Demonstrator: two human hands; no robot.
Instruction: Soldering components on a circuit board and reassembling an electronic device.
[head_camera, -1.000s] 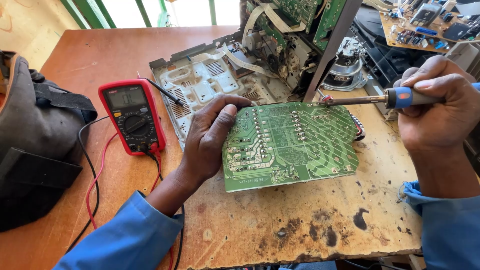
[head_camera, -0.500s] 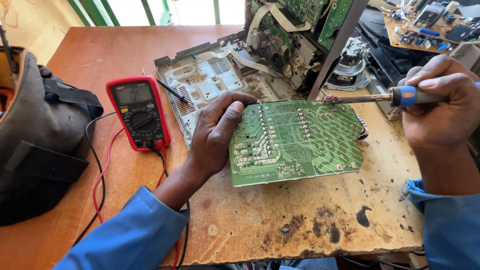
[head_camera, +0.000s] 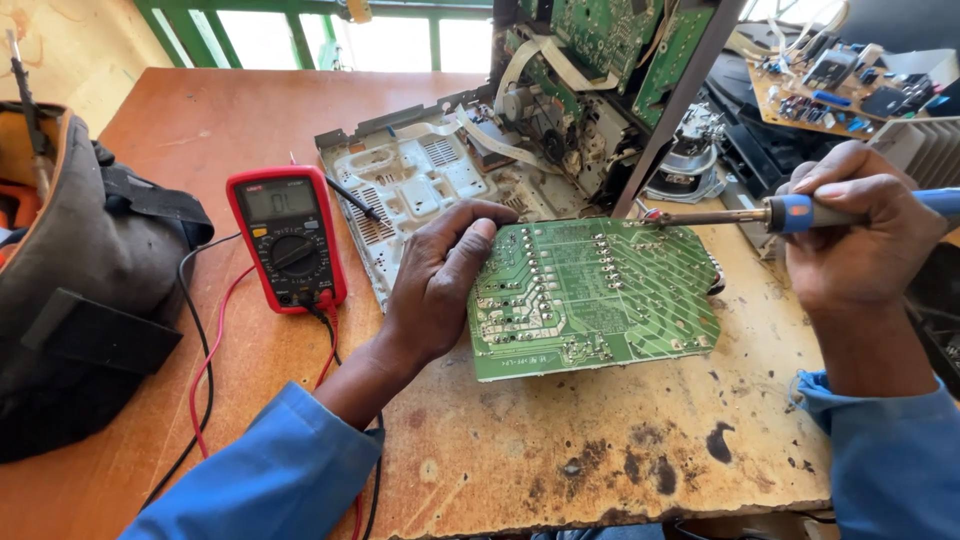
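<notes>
A green circuit board (head_camera: 600, 295) lies solder side up on the worn wooden table (head_camera: 560, 450). My left hand (head_camera: 440, 280) grips the board's left edge, thumb near its top corner. My right hand (head_camera: 865, 245) is closed around the blue handle of a soldering iron (head_camera: 790, 213). The iron lies nearly level, and its tip sits at the board's upper right corner (head_camera: 655, 216).
A red multimeter (head_camera: 287, 238) with red and black leads lies left of my left hand. A dark bag (head_camera: 85, 290) fills the left edge. Behind the board stand an opened device chassis (head_camera: 420, 190), upright green boards (head_camera: 620, 40) and more electronics parts (head_camera: 830, 85) at the back right.
The view has shifted slightly, so the multimeter and bag sit further right in the frame. Both hands keep the same hold on the board and the iron.
</notes>
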